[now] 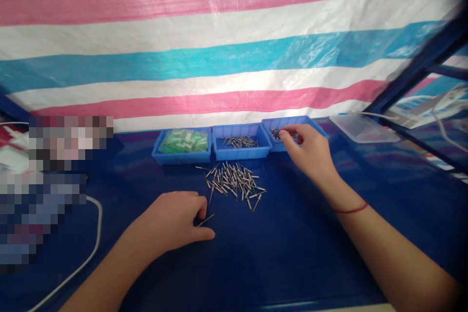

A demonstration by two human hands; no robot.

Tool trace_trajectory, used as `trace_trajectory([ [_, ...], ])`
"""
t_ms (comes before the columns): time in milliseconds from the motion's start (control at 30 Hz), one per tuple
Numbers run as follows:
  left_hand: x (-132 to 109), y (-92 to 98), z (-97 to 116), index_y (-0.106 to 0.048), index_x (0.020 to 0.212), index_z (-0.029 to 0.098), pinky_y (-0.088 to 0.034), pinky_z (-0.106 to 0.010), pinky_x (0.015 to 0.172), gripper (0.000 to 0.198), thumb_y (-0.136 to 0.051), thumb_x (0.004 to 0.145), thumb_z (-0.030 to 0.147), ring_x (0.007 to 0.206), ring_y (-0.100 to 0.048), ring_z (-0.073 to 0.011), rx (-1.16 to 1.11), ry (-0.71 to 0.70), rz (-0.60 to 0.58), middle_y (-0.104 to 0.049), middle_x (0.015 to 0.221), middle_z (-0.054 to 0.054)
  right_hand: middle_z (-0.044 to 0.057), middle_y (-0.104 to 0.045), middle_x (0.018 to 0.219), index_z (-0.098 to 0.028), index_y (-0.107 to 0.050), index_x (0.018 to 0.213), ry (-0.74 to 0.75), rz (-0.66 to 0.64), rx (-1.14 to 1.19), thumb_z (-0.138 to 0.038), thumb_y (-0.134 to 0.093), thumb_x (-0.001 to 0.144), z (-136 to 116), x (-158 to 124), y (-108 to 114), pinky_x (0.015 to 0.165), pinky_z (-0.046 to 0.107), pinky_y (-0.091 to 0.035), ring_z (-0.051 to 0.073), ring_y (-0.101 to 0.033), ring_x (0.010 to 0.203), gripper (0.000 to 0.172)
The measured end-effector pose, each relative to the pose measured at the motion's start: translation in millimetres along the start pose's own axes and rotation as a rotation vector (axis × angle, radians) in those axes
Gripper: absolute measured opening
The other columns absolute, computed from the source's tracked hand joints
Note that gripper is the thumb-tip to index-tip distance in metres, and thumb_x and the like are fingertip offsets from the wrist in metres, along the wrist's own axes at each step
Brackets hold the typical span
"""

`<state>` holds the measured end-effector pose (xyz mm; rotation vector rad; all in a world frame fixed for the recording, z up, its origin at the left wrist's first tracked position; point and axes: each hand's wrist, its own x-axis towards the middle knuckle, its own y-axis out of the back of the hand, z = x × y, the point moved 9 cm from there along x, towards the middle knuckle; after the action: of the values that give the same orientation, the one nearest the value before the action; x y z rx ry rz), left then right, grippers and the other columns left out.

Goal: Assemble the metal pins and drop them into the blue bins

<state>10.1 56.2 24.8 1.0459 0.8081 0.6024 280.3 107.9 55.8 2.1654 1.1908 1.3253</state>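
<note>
On the dark blue bench we see three rectangular blue plastic bins in a row. The left one holds a translucent green bag of small pale pieces; the middle and right ones hold slim silver metal pins. The right hand is bent over the right bin; we cannot tell whether it grips anything. Nearer us lies a loose pile of pins; the left hand, thumb and forefinger parted, is at a single pin.

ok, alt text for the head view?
Left hand, loosely curled, beside a pile of metal pins on a dark blue table; right hand at the rightmost of three blue bins. That bin and the middle one hold similar pins; the left bin holds a green packet.
</note>
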Motion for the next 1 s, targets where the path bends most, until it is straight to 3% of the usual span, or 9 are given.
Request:
trace_trajectory([
  [100, 1, -2.3, 0, -0.063, 0.067, 0.023, -0.031, -0.024, 0.051, 0.010, -0.064, 0.075, 0.029, 0.059, -0.058, -0.0156, -0.001, -0.022, 0.016, -0.062, 0.066, 0.001, 0.006, -0.068, 0.083, -0.017, -0.069, 0.092, 0.061, -0.054, 0.052, -0.029, -0.053, 0.084, -17, -6, -5, 0.070, 0.032, -0.045, 0.019, -0.057, 0.071, 0.022],
  [267, 6, 4.1, 3, -0.063, 0.070, 0.021, -0.037, -0.024, 0.056, 0.019, -0.055, 0.084, 0.029, 0.064, -0.059, -0.0155, -0.038, -0.101, 0.065, -0.063, 0.072, 0.000, 0.004, -0.068, 0.079, -0.019, -0.069, 0.083, 0.142, -0.135, 0.169, -0.026, -0.053, 0.085, -47, -21, -13, 0.072, 0.032, -0.044, 0.018, -0.056, 0.071, 0.018],
  [433, 18, 26.4, 4, -0.061, 0.090, 0.020, -0.042, -0.025, 0.068, 0.022, -0.044, 0.093, 0.035, 0.077, -0.061, -0.0159, -0.243, -0.052, 0.375, -0.065, 0.087, -0.001, 0.004, -0.068, 0.081, -0.020, -0.069, 0.083, 0.011, -0.339, 0.514, -0.035, -0.055, 0.086, -72, -50, -35, 0.061, 0.029, -0.045, 0.016, -0.058, 0.068, 0.021],
  [533, 24, 17.6, 8, -0.059, 0.092, 0.019, -0.043, -0.024, 0.068, 0.022, -0.045, 0.093, 0.036, 0.074, -0.061, -0.0145, -0.464, -0.040, 0.434, -0.066, 0.082, 0.001, 0.004, -0.069, 0.081, -0.020, -0.069, 0.087, -0.075, -0.426, 0.659, -0.040, -0.060, 0.082, -84, -68, -47, 0.060, 0.029, -0.047, 0.017, -0.059, 0.068, 0.022],
  [667, 29, 1.0, 18, -0.060, 0.089, 0.019, -0.043, -0.023, 0.066, 0.019, -0.050, 0.091, 0.035, 0.070, -0.060, -0.0129, -0.635, -0.081, 0.427, -0.065, 0.077, 0.002, 0.003, -0.069, 0.076, -0.020, -0.067, 0.081, -0.199, -0.481, 0.839, -0.040, -0.062, 0.082, -86, -79, -55, 0.060, 0.029, -0.050, 0.017, -0.062, 0.069, 0.021],
  [800, 27, 0.1, 15, -0.059, 0.086, 0.018, -0.043, -0.023, 0.064, 0.017, -0.055, 0.089, 0.034, 0.067, -0.057, -0.0119, -0.738, -0.059, 0.520, -0.062, 0.074, 0.002, 0.002, -0.070, 0.076, -0.020, -0.069, 0.084, -0.311, -0.480, 0.971, -0.039, -0.067, 0.077, -82, -80, -58, 0.062, 0.029, -0.051, 0.016, -0.062, 0.069, 0.020],
  [900, 25, 3.0, 11, -0.059, 0.082, 0.018, -0.043, -0.022, 0.065, 0.016, -0.058, 0.087, 0.032, 0.067, -0.056, -0.0113, -0.782, -0.052, 0.596, -0.061, 0.074, 0.002, 0.002, -0.069, 0.075, -0.020, -0.069, 0.084, -0.329, -0.496, 1.002, -0.039, -0.070, 0.075, -82, -81, -59, 0.060, 0.028, -0.050, 0.016, -0.062, 0.068, 0.021],
  [1000, 26, 1.0, 10, -0.060, 0.085, 0.018, -0.044, -0.022, 0.066, 0.013, -0.061, 0.084, 0.031, 0.068, -0.057, -0.0111, -0.821, -0.064, 0.592, -0.062, 0.075, 0.002, 0.002, -0.069, 0.075, -0.019, -0.069, 0.080, -0.286, -0.504, 0.976, -0.036, -0.068, 0.077, -84, -80, -58, 0.060, 0.027, -0.049, 0.014, -0.061, 0.068, 0.017],
])
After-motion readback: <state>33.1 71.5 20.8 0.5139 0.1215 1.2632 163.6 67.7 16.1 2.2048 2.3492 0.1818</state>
